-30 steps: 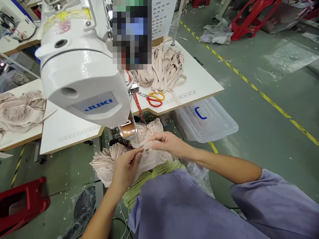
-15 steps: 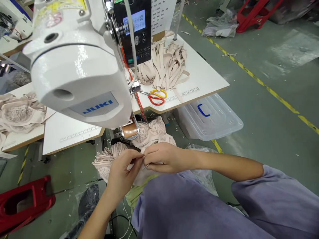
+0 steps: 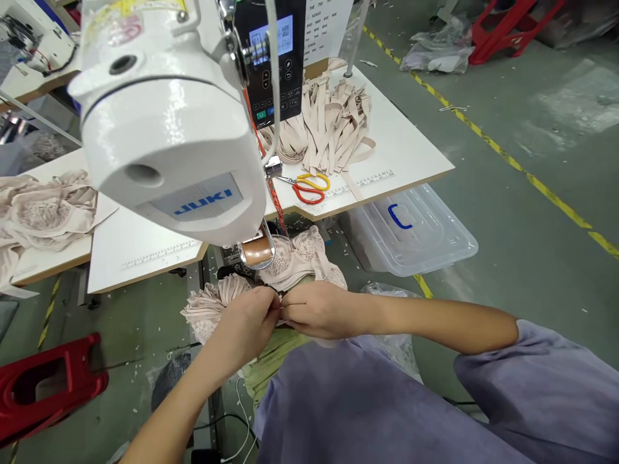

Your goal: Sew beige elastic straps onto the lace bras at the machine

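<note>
The left hand (image 3: 249, 319) and the right hand (image 3: 324, 310) meet closely in front of the body, with fingertips almost touching. The grip of each hand is pinched together on the beige lace garment (image 3: 296, 263); which part is held, the fingers hide. This garment lies just beyond the hands, below the white sewing machine (image 3: 169, 154). A gathered lace bundle (image 3: 207, 308) is beside the left hand. On the table (image 3: 411, 151) are scissors (image 3: 309, 188) and a heap of straps (image 3: 333, 125).
</note>
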A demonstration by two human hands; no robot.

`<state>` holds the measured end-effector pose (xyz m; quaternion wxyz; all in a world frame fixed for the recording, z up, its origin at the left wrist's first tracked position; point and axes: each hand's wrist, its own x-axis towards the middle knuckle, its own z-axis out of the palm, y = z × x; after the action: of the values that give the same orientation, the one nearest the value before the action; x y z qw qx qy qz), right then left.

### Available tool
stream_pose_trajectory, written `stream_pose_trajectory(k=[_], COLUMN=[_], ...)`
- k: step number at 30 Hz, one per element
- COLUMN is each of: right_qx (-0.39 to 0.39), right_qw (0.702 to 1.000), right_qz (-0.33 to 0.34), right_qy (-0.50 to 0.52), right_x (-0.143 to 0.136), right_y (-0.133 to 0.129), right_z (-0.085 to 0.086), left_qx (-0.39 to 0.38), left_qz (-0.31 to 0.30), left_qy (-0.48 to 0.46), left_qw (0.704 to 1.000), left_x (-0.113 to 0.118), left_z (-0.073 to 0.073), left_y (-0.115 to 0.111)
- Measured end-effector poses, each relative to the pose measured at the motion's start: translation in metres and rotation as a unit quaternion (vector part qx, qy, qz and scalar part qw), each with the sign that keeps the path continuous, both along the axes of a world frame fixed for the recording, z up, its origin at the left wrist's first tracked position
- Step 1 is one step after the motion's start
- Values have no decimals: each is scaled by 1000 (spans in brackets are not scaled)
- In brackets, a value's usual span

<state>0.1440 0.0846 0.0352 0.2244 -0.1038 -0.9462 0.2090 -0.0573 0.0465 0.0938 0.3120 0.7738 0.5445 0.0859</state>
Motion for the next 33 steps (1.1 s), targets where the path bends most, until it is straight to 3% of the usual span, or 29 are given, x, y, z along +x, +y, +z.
stream_pose_trajectory(k=[2, 4, 6, 9, 11, 15, 19, 24, 27, 29, 33], right_qx=[-72, -177, -262, -287, -262, -232, -252, -364, -401, -366, -275], right_qw=[997, 980, 952, 937, 945, 958, 955, 908, 888, 899, 938], right_qz=[-25, -59, -88, -98, -99, -109, -109, -155, -183, -210, -201], right_qy=[28, 77, 131, 171, 169, 131, 112, 137, 132, 119, 68], right_x=[-1, -3, -4, -6, -7, -7, -8, -7, -3, 0, 3], right_y=[0, 0, -1, -3, -3, -2, -1, 2, 9, 17, 33], right_z=[-5, -5, -1, 7, 10, 14, 19, 20, 21, 24, 34], left_qx=[-24, -63, -91, -58, -11, 96, 194, 187, 190, 210, 276], left_qz=[15, 71, 165, 288, 312, 273, 229, 201, 219, 224, 145], left_qy=[-33, -122, -263, -405, -401, -314, -249, -258, -248, -205, -130], left_qw=[999, 988, 946, 865, 861, 904, 921, 926, 924, 929, 941], left_x=[1, 5, 13, 27, 30, 22, 14, 14, 16, 16, 13], left_z=[-9, -18, -28, -42, -46, -45, -45, -47, -45, -40, -26], left_y=[2, 0, -5, -16, -20, -21, -19, -16, -15, -15, -17])
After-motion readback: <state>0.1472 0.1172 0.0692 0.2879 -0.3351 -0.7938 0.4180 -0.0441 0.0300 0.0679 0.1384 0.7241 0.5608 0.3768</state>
